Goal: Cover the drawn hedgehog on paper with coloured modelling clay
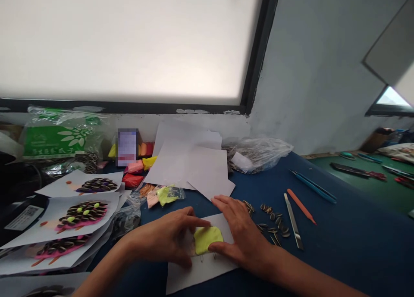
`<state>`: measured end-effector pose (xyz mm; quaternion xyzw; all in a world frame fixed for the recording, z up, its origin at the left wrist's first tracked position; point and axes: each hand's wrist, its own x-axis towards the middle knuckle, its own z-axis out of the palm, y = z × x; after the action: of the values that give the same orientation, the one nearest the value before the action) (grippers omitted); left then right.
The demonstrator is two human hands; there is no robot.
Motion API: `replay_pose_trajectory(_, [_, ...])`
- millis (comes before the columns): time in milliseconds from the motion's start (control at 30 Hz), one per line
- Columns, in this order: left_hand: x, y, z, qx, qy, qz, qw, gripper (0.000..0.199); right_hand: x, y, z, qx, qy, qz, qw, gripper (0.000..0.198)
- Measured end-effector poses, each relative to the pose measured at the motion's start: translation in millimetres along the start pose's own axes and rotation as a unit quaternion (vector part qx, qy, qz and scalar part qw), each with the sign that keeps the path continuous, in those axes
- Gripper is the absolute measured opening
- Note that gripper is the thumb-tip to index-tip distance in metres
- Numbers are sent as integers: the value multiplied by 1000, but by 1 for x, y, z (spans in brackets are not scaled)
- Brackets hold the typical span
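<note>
A flattened piece of yellow-green modelling clay (208, 240) lies on a white paper (186, 279) with small pencilled legs showing below it. My left hand (168, 236) rests at the clay's left side, its index finger reaching over the upper edge and its thumb lower down on the paper. From the right, my right hand (244, 234) lies with fingers stretched out past the clay, and its thumb touches the lower right edge. Pinkish clay (190, 246) shows in part beside the left fingers. Loose sunflower seeds (274, 221) lie just right of my right hand.
Farther right are a metal craft blade (293, 221), an orange clay tool (301, 205) and blue tweezers (313, 186). Blank paper sheets (190, 159) and clay packets (164, 194) lie behind. At left, seed-covered pictures (80, 215) are stacked near a green seed bag (58, 137).
</note>
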<state>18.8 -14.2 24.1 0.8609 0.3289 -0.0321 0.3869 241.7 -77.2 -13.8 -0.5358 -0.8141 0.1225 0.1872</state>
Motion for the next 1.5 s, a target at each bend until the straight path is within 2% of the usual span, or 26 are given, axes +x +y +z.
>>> replay_pose_trajectory(133, [2,2,1,5,1,1,1000,71,2,-6,-1,-18,-27,-1,999,84])
replay_pose_trajectory(333, [3,3,2,8,10,2,1000,67,0,2,2,-16,-3,-6,1000,83])
replay_pose_trajectory(400, [2,3,1,7,11,-1,1000,68,-4,7,0,-2,26,-4,1000,74])
replay_pose_trajectory(567, [0,0,3,-7,17,-2,1000,73,-10,10,-5,26,117,-28,992,30])
replay_pose_trajectory(667, [-1,-6,4,-32,17,-6,999,69,-10,7,-3,23,120,-81,989,21])
replay_pose_trajectory(733, [1,-11,4,-71,24,2,997,59,-10,7,1,21,115,-101,988,20])
replay_pose_trajectory(800, [4,-16,5,-117,62,7,991,47,-10,7,5,23,106,-104,989,24])
replay_pose_trajectory(867, [9,-19,7,-139,128,-4,982,39,-10,9,8,21,94,-97,991,31])
replay_pose_trajectory(967, [16,-18,11,-93,225,-1,970,29,-10,11,10,18,72,-90,993,40])
replay_pose_trajectory(1033, [19,-19,14,-45,264,16,963,26,-10,10,9,18,57,-86,994,43])
replay_pose_trajectory(1300, [29,-33,32,32,302,70,950,33,-9,7,3,27,26,-63,997,47])
replay_pose_trajectory(1500, [31,-33,36,10,315,67,947,25,-10,10,6,24,25,-73,997,42])
